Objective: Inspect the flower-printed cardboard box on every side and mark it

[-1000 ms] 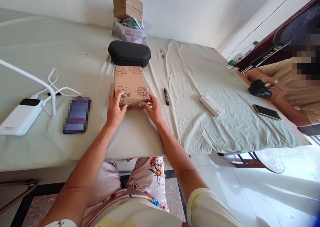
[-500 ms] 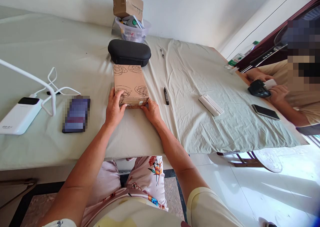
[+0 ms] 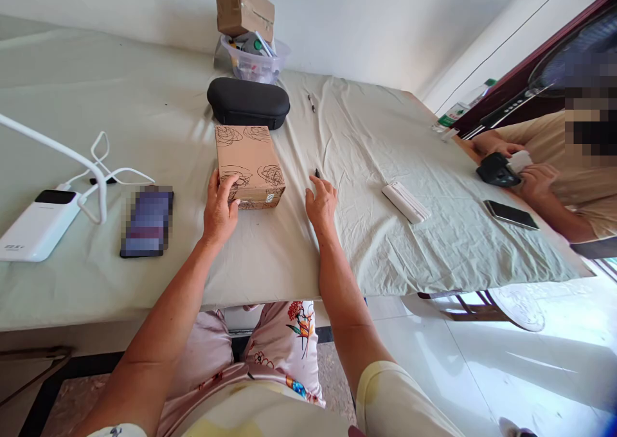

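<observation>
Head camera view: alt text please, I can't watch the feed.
A person's left hand rests against the near left side of a kraft cardboard box printed with line-drawn flowers, while the right hand lies open on the pale green tablecloth beside it. Across the table, a co-worker's hands hold a black object.

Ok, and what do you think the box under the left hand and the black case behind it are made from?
The box looks like matte kraft cardboard: brown, with printed line-drawn flowers. The black case looks like a moulded shell with a dull covering, perhaps fabric, hard to tell.
</observation>
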The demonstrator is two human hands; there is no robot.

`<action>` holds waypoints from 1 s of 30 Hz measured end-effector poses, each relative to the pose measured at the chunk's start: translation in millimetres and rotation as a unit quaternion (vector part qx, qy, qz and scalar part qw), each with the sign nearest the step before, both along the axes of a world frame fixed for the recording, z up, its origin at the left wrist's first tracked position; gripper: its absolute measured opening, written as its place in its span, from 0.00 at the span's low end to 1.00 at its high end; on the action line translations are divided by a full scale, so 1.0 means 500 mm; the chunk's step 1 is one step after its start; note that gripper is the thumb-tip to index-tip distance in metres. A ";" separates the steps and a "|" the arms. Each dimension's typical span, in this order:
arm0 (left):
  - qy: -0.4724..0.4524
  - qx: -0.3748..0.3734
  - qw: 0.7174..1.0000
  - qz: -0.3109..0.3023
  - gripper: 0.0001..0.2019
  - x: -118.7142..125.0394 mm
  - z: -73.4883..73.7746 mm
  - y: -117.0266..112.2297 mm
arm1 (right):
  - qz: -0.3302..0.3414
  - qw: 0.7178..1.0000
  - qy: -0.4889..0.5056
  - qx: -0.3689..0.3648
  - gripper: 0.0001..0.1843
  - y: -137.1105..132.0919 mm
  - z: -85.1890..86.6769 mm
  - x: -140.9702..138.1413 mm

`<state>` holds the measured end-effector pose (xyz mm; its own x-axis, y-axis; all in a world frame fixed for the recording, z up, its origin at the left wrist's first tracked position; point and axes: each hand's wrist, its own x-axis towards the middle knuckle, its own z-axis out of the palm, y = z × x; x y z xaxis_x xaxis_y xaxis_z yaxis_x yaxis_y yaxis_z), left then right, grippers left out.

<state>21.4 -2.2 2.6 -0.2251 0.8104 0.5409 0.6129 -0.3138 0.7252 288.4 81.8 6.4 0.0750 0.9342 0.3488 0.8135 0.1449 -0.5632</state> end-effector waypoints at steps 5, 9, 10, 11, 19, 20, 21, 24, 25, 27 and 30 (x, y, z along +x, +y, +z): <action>-0.016 0.003 1.000 0.007 0.26 -0.004 0.004 -0.001 | -0.066 0.994 -0.045 -0.069 0.27 0.001 -0.008 0.020; -0.034 0.000 0.998 0.043 0.25 -0.012 0.004 0.000 | -0.045 0.994 -0.061 -0.082 0.19 -0.004 -0.009 0.013; -0.037 -0.001 0.998 0.050 0.26 -0.014 0.003 0.001 | -0.038 0.994 -0.064 -0.085 0.17 -0.006 -0.007 0.009; -0.037 -0.001 0.998 0.056 0.26 -0.015 0.003 0.001 | -0.030 0.993 -0.066 -0.089 0.17 -0.009 -0.005 0.003; -0.024 -0.005 0.998 0.058 0.24 -0.019 0.003 0.002 | 0.061 0.995 0.039 -0.062 0.17 -0.024 -0.007 -0.049; -0.025 -0.006 0.998 0.056 0.23 -0.019 0.004 0.002 | 0.070 0.994 0.073 -0.043 0.15 -0.022 -0.009 -0.051; -0.024 -0.006 0.998 0.053 0.23 -0.020 0.004 0.002 | 0.075 0.991 0.107 -0.016 0.12 -0.019 -0.010 -0.052; -0.025 -0.006 0.999 0.046 0.23 -0.022 0.003 0.003 | 0.063 0.975 0.189 0.104 0.12 -0.019 -0.007 -0.052; -0.026 -0.005 0.999 0.045 0.23 -0.022 0.002 0.004 | 0.052 0.967 0.202 0.148 0.14 -0.024 -0.003 -0.052; -0.028 -0.003 0.999 0.045 0.24 -0.023 -0.001 0.005 | 0.035 0.950 0.219 0.220 0.19 -0.041 0.006 -0.055; -0.030 -0.002 0.998 0.049 0.25 -0.022 -0.003 0.006 | 0.068 0.935 0.243 0.249 0.25 -0.083 0.023 -0.068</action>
<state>10.5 0.6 0.9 -0.3348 0.7850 0.5212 0.5962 -0.2518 0.7623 254.5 40.3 17.7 0.2303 0.6777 0.6983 0.4333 0.5712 -0.6972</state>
